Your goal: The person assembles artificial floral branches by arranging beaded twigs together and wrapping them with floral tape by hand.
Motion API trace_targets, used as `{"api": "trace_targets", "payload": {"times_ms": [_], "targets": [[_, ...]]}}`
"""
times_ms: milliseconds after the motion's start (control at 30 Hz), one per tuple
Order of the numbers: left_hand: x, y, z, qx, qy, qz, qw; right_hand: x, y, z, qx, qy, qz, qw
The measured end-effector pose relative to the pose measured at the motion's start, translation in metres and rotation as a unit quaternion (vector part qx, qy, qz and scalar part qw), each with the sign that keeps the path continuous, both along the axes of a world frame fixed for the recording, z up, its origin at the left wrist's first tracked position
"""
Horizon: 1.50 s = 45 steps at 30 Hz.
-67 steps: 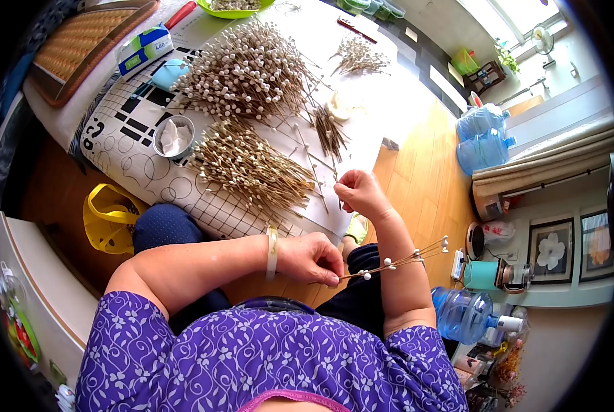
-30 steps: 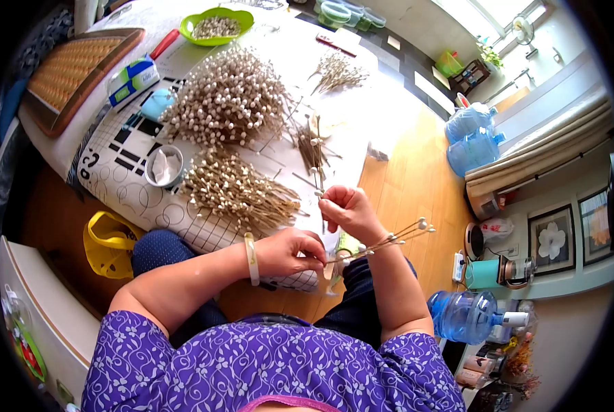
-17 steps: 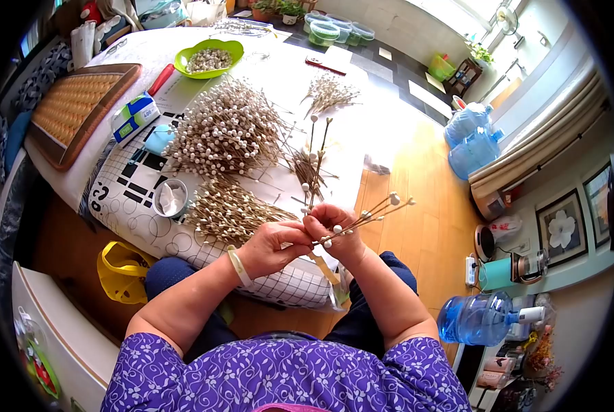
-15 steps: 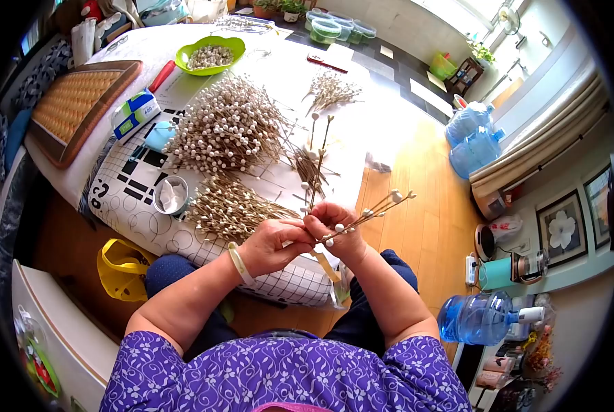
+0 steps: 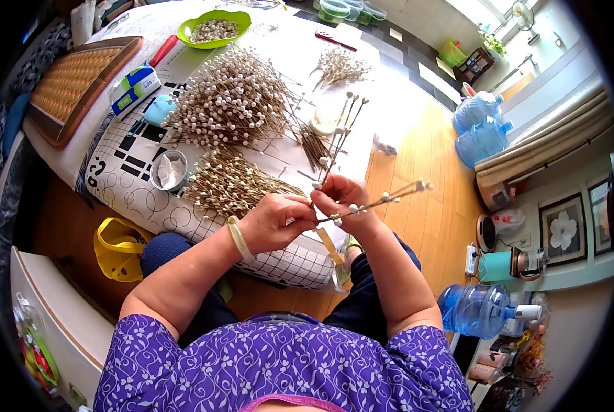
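My left hand (image 5: pixel 279 221) is closed, its thumb and fingers pinching near the lower end of a budded stem (image 5: pixel 393 197), which points right across my other hand. Beside it, my right hand (image 5: pixel 346 204) is closed around thin brown stems with white buds (image 5: pixel 336 147), which slant up and away over the table. The fingertips of both hands nearly meet, so the exact join of the stems is hidden. Left of the hands lies a pile of stems with small cream buds (image 5: pixel 235 182). Behind it is a large heap of white-budded stems (image 5: pixel 228 99).
On the table (image 5: pixel 286 264) are a green bowl of loose buds (image 5: pixel 214 42), a white cup (image 5: pixel 169 170), a tissue pack (image 5: pixel 135 88), a small bundle of bare stems (image 5: pixel 314 147) and a roll of tape (image 5: pixel 326 120). A yellow bag (image 5: pixel 118 250) hangs at the left.
The upright stems now lean further right and spread apart. The sideways stem has shifted slightly right, with its buds lying closer together in line. The view has tilted a little.
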<state>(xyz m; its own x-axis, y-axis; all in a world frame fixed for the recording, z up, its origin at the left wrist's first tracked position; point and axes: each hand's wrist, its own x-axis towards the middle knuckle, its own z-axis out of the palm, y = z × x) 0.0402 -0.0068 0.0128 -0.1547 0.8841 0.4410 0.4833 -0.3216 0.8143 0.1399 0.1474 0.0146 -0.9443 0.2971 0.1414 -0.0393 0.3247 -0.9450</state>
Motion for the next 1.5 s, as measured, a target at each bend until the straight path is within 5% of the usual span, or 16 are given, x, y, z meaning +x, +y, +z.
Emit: {"api": "trace_targets", "payload": {"times_ms": [267,400,600,667,733,800,867,1033,1167,1300,1333,1400,1500], "targets": [[0.004,0.0,0.001,0.011,-0.055,0.017,0.998,-0.001,-0.006,-0.006,-0.172,-0.013,0.001,0.985],[-0.001,-0.001,0.004,0.027,-0.052,0.046,0.997,-0.009,0.015,0.013,-0.22,0.006,0.119,0.968],[-0.019,-0.009,-0.001,0.002,-0.155,0.081,0.985,-0.046,0.106,-0.029,-0.008,-0.016,-0.197,0.98],[-0.021,-0.012,0.003,0.019,-0.255,0.089,0.963,-0.058,0.109,-0.033,0.012,-0.004,-0.191,0.981],[-0.028,-0.015,0.007,0.029,-0.296,0.107,0.949,-0.06,0.103,-0.026,0.138,-0.084,-0.178,0.971],[-0.035,-0.019,0.009,0.013,-0.331,0.088,0.94,-0.059,0.09,-0.01,0.108,-0.199,-0.085,0.97],[-0.031,-0.021,0.012,0.009,-0.334,0.074,0.94,-0.053,0.075,-0.003,0.238,-0.243,-0.076,0.937],[-0.025,-0.022,0.014,0.008,-0.319,0.026,0.947,-0.044,0.053,-0.006,0.247,-0.234,-0.022,0.94],[-0.019,-0.02,0.008,0.001,-0.329,0.006,0.944,-0.043,0.032,-0.015,0.397,-0.292,-0.017,0.87],[-0.02,-0.017,0.006,0.021,-0.321,0.007,0.947,-0.042,0.032,-0.015,0.467,-0.202,0.018,0.861],[-0.019,-0.017,0.007,0.023,-0.325,0.011,0.945,-0.041,0.039,-0.012,0.478,-0.224,-0.027,0.849],[-0.018,-0.015,0.005,0.015,-0.316,0.015,0.949,-0.044,0.059,0.005,0.369,-0.082,-0.16,0.912],[-0.016,-0.012,0.005,0.003,-0.25,0.019,0.968,-0.062,0.097,0.026,0.486,-0.011,-0.19,0.853]]}}
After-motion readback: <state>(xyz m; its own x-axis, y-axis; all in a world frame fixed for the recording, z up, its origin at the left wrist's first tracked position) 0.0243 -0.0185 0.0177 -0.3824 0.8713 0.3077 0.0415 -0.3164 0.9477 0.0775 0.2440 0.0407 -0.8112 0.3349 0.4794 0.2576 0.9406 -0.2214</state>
